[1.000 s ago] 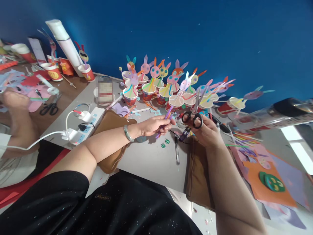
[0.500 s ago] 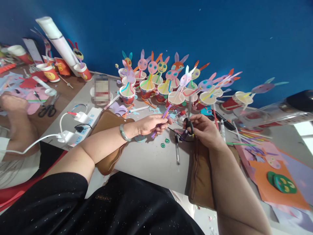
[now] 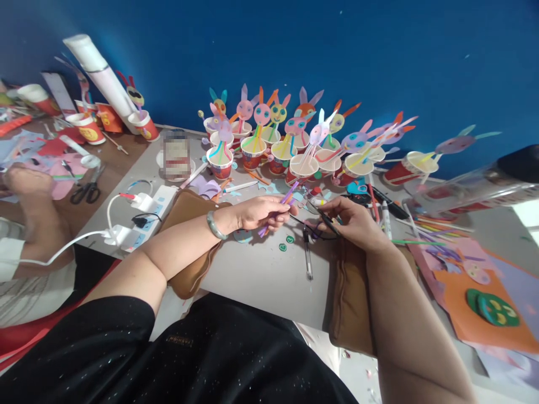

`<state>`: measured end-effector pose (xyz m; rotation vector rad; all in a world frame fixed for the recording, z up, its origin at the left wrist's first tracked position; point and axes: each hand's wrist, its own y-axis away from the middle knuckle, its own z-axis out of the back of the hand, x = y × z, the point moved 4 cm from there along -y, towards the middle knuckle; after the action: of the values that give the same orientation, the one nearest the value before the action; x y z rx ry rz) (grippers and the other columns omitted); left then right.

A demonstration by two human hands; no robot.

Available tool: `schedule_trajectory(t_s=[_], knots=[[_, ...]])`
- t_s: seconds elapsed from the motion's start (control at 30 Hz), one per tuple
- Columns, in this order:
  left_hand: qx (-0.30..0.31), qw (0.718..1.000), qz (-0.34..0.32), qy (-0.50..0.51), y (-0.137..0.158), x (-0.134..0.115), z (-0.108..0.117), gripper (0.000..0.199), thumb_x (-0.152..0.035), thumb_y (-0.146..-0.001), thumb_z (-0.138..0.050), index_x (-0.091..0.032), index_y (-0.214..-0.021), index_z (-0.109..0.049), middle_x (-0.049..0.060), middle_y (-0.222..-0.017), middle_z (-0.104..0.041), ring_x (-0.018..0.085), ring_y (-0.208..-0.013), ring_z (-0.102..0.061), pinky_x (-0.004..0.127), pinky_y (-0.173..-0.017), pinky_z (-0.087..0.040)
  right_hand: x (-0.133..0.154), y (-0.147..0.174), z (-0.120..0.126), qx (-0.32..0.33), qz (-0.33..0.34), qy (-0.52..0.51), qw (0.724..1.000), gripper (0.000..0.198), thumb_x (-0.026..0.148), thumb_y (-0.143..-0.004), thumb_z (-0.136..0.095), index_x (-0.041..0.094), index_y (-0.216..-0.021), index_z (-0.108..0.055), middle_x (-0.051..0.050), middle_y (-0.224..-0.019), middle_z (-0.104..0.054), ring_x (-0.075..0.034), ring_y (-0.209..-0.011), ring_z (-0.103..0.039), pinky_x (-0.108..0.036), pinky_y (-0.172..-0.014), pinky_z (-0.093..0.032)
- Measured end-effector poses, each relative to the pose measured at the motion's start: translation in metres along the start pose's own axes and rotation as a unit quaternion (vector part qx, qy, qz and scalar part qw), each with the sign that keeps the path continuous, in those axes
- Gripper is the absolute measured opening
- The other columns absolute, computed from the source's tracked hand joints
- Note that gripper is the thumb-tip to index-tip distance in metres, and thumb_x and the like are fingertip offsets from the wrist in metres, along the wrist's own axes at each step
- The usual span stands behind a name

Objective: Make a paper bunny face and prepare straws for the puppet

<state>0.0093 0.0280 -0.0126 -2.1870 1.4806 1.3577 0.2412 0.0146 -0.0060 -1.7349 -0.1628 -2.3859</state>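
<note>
My left hand [image 3: 265,213] is closed around a small bundle of purple straws [image 3: 289,193], whose ends stick out above and below the fingers. Scissors [image 3: 327,219] with dark handles are in my right hand [image 3: 353,221], seen edge-on and tilted up to the left, a short way right of the straws. On the table below lie two small green paper circles [image 3: 283,247] and a clear-barrelled pen [image 3: 309,261]. Behind both hands stand several red paper cups [image 3: 253,154] with paper rabbit heads [image 3: 263,114] on straws.
Brown cushions [image 3: 185,269] lie under both forearms. A white power strip [image 3: 154,210] with plugged-in cables is at left. Another person's hand [image 3: 27,180] rests near black scissors [image 3: 86,192]. Coloured paper [image 3: 484,314] and loose straws [image 3: 433,230] lie at right, beside a clear plastic tube [image 3: 467,188].
The scissors have turned from upright with the blades up to an edge-on tilt towards the left. My left hand keeps hold of the straws, nearly in place. The view has shifted slightly.
</note>
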Motion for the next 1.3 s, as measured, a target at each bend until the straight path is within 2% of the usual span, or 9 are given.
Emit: schedule_trajectory(t_s=[0.13,0.33,0.63,0.83,1.1,1.3], knots=[[0.017,0.999,0.025,-0.017,0.001,0.001,-0.001,0.020,-0.018,-0.102,-0.048,-0.012,-0.091,-0.063,-0.004,-0.063,-0.044,0.005,-0.046,-0.033,0.017,-0.047,-0.032,-0.001,0.000,0.001,0.014,0.005,0.015,1.000,0.055,0.047,-0.047,-0.104,0.025,-0.088,-0.075,-0.001,-0.079,-0.069,-0.017,-0.071,-0.060,-0.031,-0.064,-0.052],[0.028,0.998,0.046,-0.032,0.004,0.001,-0.001,0.017,-0.021,-0.100,-0.053,-0.012,-0.090,-0.065,-0.005,-0.063,-0.043,0.005,-0.047,-0.033,0.017,-0.047,-0.030,0.000,0.002,0.001,0.047,0.014,0.016,0.999,0.052,0.048,-0.051,-0.103,0.025,-0.089,-0.075,-0.002,-0.082,-0.072,-0.017,-0.073,-0.064,-0.031,-0.065,-0.054],[0.073,0.992,0.093,-0.046,0.005,0.006,-0.003,0.016,-0.026,-0.093,-0.068,-0.011,-0.088,-0.069,-0.004,-0.061,-0.044,0.005,-0.048,-0.031,0.017,-0.047,-0.028,0.003,0.004,-0.002,0.100,-0.023,-0.014,0.995,0.049,0.053,-0.056,-0.100,0.025,-0.087,-0.074,-0.002,-0.076,-0.071,-0.017,-0.068,-0.064,-0.030,-0.061,-0.052],[0.090,0.990,0.091,-0.052,0.006,0.007,-0.004,0.015,-0.025,-0.094,-0.067,-0.011,-0.089,-0.069,-0.004,-0.061,-0.044,0.004,-0.048,-0.031,0.017,-0.047,-0.027,0.001,0.005,-0.004,0.130,-0.023,-0.009,0.991,0.048,0.054,-0.057,-0.099,0.025,-0.086,-0.074,-0.003,-0.077,-0.072,-0.018,-0.067,-0.063,-0.031,-0.060,-0.050],[0.139,0.981,0.096,-0.097,0.016,0.006,-0.013,0.017,-0.028,-0.088,-0.070,-0.011,-0.090,-0.073,-0.003,-0.060,-0.045,0.006,-0.050,-0.031,0.018,-0.048,-0.028,0.007,0.008,-0.009,0.241,-0.048,-0.054,0.968,0.047,0.057,-0.064,-0.095,0.022,-0.086,-0.072,-0.003,-0.076,-0.073,-0.016,-0.066,-0.065,-0.027,-0.059,-0.050],[0.146,0.982,0.080,-0.095,0.016,0.007,-0.012,0.017,-0.028,-0.091,-0.068,-0.011,-0.091,-0.073,-0.003,-0.060,-0.043,0.006,-0.050,-0.031,0.019,-0.048,-0.028,0.010,0.008,-0.015,0.229,-0.053,-0.067,0.970,0.048,0.056,-0.063,-0.097,0.021,-0.084,-0.072,-0.004,-0.074,-0.073,-0.016,-0.065,-0.065,-0.027,-0.058,-0.050]])
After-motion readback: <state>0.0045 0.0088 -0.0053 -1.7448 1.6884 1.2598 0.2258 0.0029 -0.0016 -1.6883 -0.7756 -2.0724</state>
